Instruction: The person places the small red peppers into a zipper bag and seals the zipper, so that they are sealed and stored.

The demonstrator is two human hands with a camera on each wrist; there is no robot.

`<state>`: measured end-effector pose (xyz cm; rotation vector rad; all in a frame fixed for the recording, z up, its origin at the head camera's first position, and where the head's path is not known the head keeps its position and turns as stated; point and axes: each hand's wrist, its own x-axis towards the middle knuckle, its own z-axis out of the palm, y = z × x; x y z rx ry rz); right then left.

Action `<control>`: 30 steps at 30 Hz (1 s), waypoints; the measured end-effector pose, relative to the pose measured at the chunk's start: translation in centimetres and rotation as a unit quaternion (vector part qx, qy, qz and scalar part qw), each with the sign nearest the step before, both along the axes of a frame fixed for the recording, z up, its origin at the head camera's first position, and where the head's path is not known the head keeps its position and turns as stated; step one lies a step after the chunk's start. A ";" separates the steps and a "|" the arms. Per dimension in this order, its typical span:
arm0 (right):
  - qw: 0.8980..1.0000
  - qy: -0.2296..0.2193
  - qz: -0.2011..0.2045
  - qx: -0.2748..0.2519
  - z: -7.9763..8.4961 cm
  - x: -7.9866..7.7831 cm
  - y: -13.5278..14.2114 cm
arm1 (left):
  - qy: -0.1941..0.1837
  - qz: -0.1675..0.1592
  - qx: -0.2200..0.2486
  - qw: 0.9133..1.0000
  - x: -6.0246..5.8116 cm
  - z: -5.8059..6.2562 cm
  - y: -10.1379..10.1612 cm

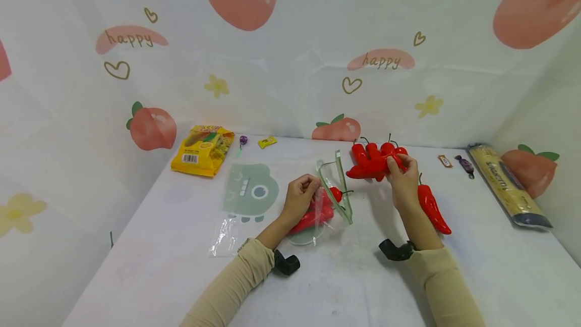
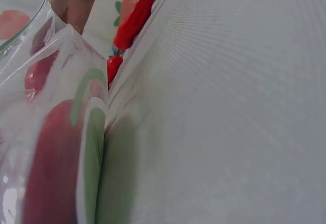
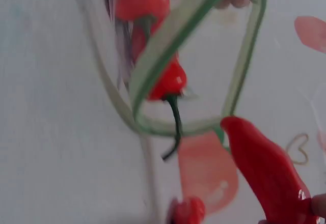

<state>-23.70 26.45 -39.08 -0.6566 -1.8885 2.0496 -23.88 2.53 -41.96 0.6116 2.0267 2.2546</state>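
Observation:
In the head view my left hand (image 1: 300, 197) pinches the upper edge of a clear zip bag (image 1: 317, 226) with a green rim. Red chili peppers (image 1: 313, 215) lie inside it, and one dark stem pokes out through the mouth. The rim (image 3: 178, 35) gapes wide in the right wrist view. My right hand (image 1: 403, 178) holds another red chili pepper (image 1: 369, 169) to the right of the bag, its tip toward the mouth. In the right wrist view that pepper (image 3: 270, 170) hangs beside the rim.
Several red peppers (image 1: 358, 154) sit behind my right hand, and one more pepper (image 1: 433, 210) lies to its right. A yellow candy bag (image 1: 202, 151), a lollipop (image 1: 243, 140) and a yellow sweet (image 1: 267, 142) are at the back left; wrapped sweets (image 1: 465, 166) and a spaghetti pack (image 1: 508, 185) are at right.

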 end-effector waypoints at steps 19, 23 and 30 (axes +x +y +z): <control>0.952 -0.084 0.199 0.216 -4.4 -0.8 -4.8 | 0.020 0.003 0.011 1.000 0.1 0.2 0.1; 0.945 -0.066 0.205 0.248 -4.2 -0.5 -4.1 | 0.019 0.002 0.011 1.000 0.1 0.2 0.1; 0.940 0.005 0.181 0.290 -3.3 1.5 0.6 | 0.015 0.002 0.008 1.000 0.2 0.2 0.0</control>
